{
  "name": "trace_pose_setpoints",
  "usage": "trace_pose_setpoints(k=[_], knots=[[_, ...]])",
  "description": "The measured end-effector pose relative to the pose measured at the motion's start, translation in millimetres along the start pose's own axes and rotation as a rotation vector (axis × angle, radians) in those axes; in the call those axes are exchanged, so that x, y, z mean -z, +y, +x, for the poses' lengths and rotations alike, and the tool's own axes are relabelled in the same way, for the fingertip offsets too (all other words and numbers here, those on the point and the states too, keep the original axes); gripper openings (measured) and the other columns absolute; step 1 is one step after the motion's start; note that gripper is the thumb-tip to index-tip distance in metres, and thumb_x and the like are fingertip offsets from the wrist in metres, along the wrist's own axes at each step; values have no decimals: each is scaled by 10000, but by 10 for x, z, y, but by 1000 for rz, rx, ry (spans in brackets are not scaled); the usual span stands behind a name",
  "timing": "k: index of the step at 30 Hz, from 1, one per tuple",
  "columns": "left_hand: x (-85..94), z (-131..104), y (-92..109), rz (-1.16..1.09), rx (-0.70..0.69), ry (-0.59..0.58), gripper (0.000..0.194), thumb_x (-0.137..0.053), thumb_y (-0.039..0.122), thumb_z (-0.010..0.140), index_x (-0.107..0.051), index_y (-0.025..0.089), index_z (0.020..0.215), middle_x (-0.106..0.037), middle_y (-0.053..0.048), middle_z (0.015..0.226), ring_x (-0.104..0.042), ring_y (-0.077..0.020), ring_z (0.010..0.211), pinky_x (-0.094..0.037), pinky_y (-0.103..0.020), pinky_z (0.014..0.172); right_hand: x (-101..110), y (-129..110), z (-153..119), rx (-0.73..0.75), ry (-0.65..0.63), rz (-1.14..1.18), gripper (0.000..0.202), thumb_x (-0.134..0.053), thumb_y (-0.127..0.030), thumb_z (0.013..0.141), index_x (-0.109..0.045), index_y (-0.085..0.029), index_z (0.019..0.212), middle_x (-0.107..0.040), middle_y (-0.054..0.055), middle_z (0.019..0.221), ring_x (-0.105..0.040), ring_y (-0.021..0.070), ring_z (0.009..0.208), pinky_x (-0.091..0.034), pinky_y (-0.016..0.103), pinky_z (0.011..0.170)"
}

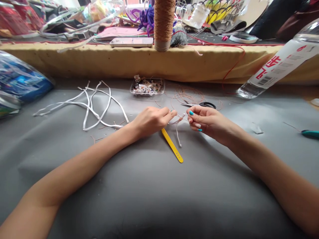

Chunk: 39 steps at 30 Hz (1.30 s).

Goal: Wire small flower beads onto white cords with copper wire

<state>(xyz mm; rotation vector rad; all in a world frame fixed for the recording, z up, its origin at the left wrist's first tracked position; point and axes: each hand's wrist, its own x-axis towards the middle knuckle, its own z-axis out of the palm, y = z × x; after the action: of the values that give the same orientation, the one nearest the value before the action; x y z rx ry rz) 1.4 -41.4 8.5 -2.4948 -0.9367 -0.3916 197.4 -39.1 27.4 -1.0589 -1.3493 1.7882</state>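
Blue packet [27, 78] over on the left; far middle, a clear box [133, 93] full of beads and flowers [137, 78]. Left hand [154, 119] has its grip pinched on a white cord [177, 132], right hand [208, 120] on a thin strand [185, 119]; far right, a bottle [274, 66], label red-lettered, barcoded.

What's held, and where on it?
Left hand: seemingly the pale cord, by its left part; right hand: apparently a thin thread, exact spot hidden. Yellow tool: can't tell.
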Motion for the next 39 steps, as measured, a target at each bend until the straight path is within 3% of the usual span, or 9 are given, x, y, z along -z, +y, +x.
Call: trace_pose_setpoints(k=[6,10,13,15,18,21,28,33,39], knots=[[-58,-34,-41,-71,24,64,308,-345,110,819,-601,228,941,-563,5,669,-441,-76,483,-218,-221,435,32,-18,-2,19,19,-17,263,-705,-296,630,-490,-157,690,-511,-30,606,-345,31,448,-261,221,447],[-74,-47,-71,-106,45,24,258,-404,190,796,-638,254,885,-555,3,639,-466,-100,529,-185,-228,439,26,46,22,62,84,-95,278,-675,-350,658,-484,-160,725,-570,-10,676,-403,43,483,-302,210,472],[-34,-37,-65,-131,94,19,224,-450,223,752,-663,220,823,-545,-14,630,-483,-121,572,-217,-233,456,9,101,26,104,90,-89,271,-654,-366,681,-479,-169,744,-540,-34,640,-418,50,496,-314,205,483],[2,-18,-55,-210,182,46,254,-459,232,748,-656,202,905,-573,-31,737,-497,-125,619,-278,-229,486,1,122,18,145,75,-83,248,-636,-363,707,-483,-174,758,-511,-46,623,-428,54,522,-326,200,504],[42,23,-33,-441,237,94,334,-431,235,798,-576,190,1095,-587,-57,953,-505,-147,807,-392,-245,663,-13,129,-5,210,42,-107,215,-612,-354,736,-495,-177,764,-502,-43,650,-440,60,563,-351,204,551],[58,59,4,-713,193,68,314,-448,242,826,-556,194,1117,-618,-38,970,-467,-157,903,-384,-286,831,-44,122,-34,271,11,-159,192,-592,-351,755,-510,-178,759,-505,-33,668,-452,72,592,-379,223,605],[134,84,72,-1145,437,16,133,-545,252,777,-622,156,827,-647,-20,790,-544,-130,795,-422,-255,723,-80,113,-40,385,68,-126,188,-582,-368,757,-536,-208,846,-532,-19,783,-508,96,722,-420,250,702],[164,109,61,-1490,553,91,124,-551,227,756,-548,128,830,-635,-23,761,-602,-117,729,-463,-254,706,-59,74,-44,361,72,-396,276,-582,-381,746,-576,-212,963,-583,30,969,-537,152,908,-411,292,813],[150,111,40,-1372,540,44,104,-527,222,758,-545,132,810,-630,-17,772,-597,-118,735,-444,-243,684,-85,88,-81,378,37,-667,217,-477,-360,820,-599,-188,869,-631,42,909,-560,176,888,-407,296,799]])
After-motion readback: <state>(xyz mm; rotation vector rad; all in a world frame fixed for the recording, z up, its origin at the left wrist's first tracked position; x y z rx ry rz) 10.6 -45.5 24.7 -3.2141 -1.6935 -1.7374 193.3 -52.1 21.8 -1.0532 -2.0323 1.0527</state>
